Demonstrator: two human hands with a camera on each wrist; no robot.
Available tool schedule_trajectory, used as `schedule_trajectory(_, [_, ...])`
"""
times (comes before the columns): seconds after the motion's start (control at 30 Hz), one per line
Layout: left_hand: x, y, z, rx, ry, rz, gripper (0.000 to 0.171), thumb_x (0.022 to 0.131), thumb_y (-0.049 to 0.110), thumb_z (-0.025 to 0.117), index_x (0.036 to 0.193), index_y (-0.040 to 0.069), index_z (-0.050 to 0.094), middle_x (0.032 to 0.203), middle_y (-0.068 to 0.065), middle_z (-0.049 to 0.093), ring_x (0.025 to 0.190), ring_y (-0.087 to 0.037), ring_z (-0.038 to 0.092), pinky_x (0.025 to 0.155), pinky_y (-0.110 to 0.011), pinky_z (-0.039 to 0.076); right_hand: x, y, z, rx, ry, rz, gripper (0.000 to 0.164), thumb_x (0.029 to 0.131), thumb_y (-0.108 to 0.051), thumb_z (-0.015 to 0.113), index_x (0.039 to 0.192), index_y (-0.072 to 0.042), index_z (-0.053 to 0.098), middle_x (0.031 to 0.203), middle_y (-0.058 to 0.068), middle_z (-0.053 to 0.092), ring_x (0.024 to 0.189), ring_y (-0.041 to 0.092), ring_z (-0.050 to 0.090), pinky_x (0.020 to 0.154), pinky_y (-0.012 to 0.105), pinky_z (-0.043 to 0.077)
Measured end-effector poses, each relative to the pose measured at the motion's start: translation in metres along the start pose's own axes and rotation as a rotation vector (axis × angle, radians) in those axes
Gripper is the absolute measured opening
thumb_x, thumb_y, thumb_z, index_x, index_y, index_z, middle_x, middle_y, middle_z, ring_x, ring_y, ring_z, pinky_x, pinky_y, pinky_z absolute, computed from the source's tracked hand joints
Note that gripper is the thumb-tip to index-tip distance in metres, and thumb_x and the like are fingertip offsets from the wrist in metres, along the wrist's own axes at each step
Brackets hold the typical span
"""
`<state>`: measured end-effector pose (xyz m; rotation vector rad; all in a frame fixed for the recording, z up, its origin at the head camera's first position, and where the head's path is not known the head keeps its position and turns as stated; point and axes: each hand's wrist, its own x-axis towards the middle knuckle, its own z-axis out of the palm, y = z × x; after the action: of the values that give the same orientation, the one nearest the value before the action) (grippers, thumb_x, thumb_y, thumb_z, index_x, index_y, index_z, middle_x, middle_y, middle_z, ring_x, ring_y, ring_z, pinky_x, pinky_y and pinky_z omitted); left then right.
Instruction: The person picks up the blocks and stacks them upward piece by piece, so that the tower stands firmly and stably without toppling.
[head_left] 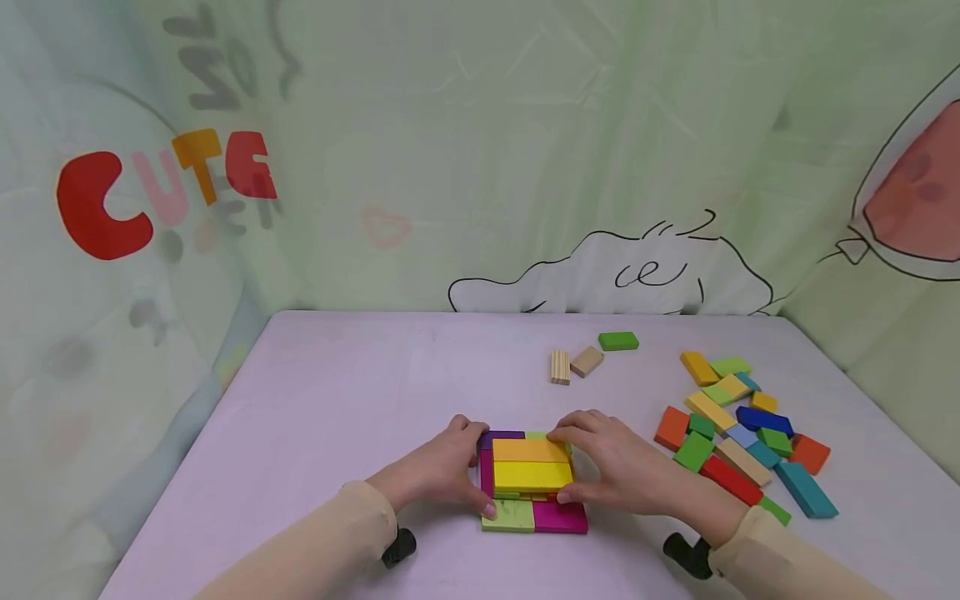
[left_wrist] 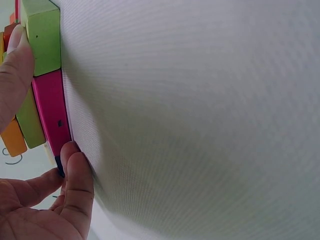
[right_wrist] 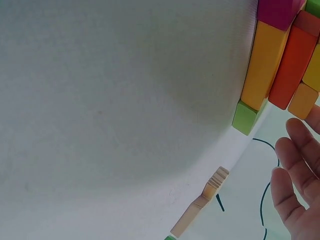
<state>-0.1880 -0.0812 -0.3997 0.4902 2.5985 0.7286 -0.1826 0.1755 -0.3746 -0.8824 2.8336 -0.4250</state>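
Observation:
A low layered stack of wooden blocks stands on the table. On top lie an orange block and a yellow block side by side. A light green block and a magenta block form its front edge. My left hand rests along the left side, thumb at the light green block, fingers near the purple block at the back corner. From the right, my right hand spans the top pair, index finger at the orange block's back and thumb at the yellow block's front corner. Its palm is hidden in the head view.
Loose coloured blocks lie spread on the right of the table, among them a red block and a teal block. Behind the stack are a ridged wooden block, a plain wooden block and a green block. A printed curtain hangs behind.

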Motion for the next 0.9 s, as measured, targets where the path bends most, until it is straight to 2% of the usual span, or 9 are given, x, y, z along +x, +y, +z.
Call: schedule_trajectory(0.9, [-0.0012,0.0016,-0.0019,-0.014,-0.015,-0.007,0.105,0.07,0.034,0.095,0.154,0.004,0.039,0.136,-0.015,0.048,0.104,-0.016,0.058,0.106,-0.038,0.054,0.0002,-0.0002,0.0013,0.014,-0.018,0.019,0.067,0.078,-0.047,0.086,0.131,-0.012,0.065,0.131,0.008,0.062,0.121,0.029,0.057,0.1,0.056,0.055])
